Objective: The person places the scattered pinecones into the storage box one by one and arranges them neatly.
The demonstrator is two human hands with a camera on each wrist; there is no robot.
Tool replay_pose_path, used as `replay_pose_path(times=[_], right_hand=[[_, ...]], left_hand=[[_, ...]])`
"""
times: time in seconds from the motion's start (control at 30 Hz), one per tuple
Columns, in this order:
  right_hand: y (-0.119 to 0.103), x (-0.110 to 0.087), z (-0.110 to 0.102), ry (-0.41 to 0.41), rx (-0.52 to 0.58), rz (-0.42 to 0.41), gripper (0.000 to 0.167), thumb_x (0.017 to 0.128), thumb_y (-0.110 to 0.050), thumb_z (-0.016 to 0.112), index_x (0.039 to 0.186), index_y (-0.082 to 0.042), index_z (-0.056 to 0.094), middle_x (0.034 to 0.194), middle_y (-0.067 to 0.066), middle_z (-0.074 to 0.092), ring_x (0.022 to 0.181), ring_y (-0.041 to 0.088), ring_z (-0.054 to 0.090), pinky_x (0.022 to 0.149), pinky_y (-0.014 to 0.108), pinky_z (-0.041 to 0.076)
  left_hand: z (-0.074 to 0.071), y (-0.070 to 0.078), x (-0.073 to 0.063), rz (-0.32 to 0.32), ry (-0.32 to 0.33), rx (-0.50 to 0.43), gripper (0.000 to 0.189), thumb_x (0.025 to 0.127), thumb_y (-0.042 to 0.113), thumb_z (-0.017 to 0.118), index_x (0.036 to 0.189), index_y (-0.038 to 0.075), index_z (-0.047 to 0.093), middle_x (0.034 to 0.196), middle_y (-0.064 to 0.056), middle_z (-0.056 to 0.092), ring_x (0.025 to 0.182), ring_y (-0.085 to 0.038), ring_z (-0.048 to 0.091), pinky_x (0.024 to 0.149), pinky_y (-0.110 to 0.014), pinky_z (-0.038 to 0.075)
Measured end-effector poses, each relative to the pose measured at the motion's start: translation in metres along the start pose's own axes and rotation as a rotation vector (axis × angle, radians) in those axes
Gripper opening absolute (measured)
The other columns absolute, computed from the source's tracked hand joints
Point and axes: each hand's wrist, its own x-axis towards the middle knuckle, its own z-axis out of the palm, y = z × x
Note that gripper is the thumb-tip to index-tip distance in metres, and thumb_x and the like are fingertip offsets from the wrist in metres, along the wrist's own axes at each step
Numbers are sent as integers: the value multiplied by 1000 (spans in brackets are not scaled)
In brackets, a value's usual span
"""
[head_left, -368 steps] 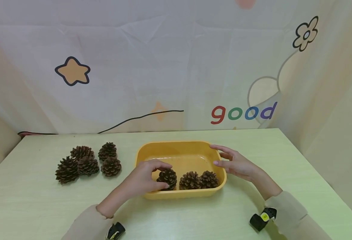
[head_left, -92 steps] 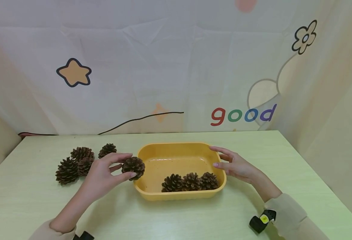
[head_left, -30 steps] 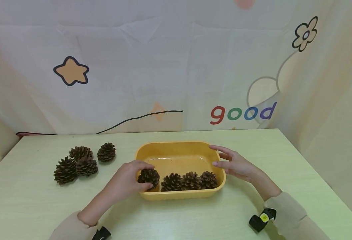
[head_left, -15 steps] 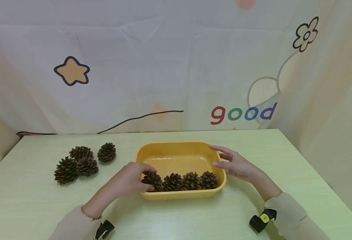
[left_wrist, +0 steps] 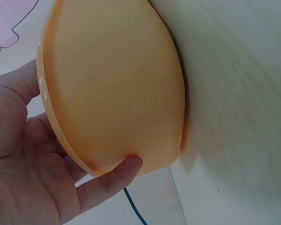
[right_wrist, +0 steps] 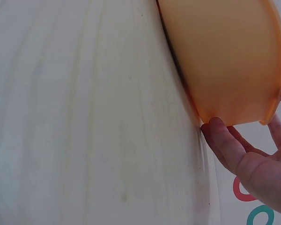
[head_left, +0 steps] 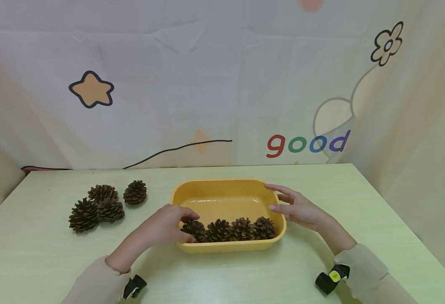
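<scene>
A yellow plastic basin (head_left: pixel 222 247) stands on the table with a row of brown pine cones along its near wall. My left hand (head_left: pixel 165 228) reaches over the left rim and holds the leftmost pine cone (head_left: pixel 195 230) between thumb and fingers, beside the other cones (head_left: pixel 219 231). In the left wrist view, one finger of that hand lies against the outside of the basin wall (left_wrist: pixel 117 84); the cone is hidden there. My right hand (head_left: pixel 302 211) grips the basin's right end, its thumb over the rim and other fingers (right_wrist: pixel 222 136) against the outer wall.
Several more pine cones lie at the table's left: a cluster with a large cone (head_left: pixel 83 215) and a single cone (head_left: pixel 135 192) apart from it. A printed curtain (head_left: pixel 207 84) hangs behind the table (head_left: pixel 245 278).
My left hand has brought a pine cone from the table into the basin, then shifted it right against the row. A fourth cone now sits in line. My right hand has stayed put.
</scene>
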Motion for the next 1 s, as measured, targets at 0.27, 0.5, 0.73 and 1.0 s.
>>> replay_pose_path(times=[0.27,0.5,0.73,1.0], right_hand=[[1,0,-1,-15,8,-10,68,87,-18,63,144,-11,26,145,26,18,117,36,46,90,42,47],[0,-1,-1,-16,13,-12,69,87,-18,63,144,-11,26,145,26,18,117,36,46,90,42,47],[0,-1,-1,-8,4,-8,68,86,-18,63,144,-11,26,145,26,17,117,36,46,90,41,48],[1,1,-1,0,-1,-2,69,86,-19,64,144,-12,27,146,25,16,120,39,43,90,42,47]], left_hand=[[-1,-3,-1,18,-1,-29,47,73,19,77,115,5,62,112,-5,63,104,-24,56,84,-39,49],[-7,-6,-12,54,82,-43,45,76,22,74,116,7,62,113,-5,63,103,-24,57,84,-39,49],[-12,-12,-25,87,192,-66,44,76,21,74,115,7,62,111,-6,64,99,-21,57,84,-43,48],[-15,-20,-37,87,319,-112,42,74,18,75,112,5,63,110,-7,65,100,-24,59,85,-41,50]])
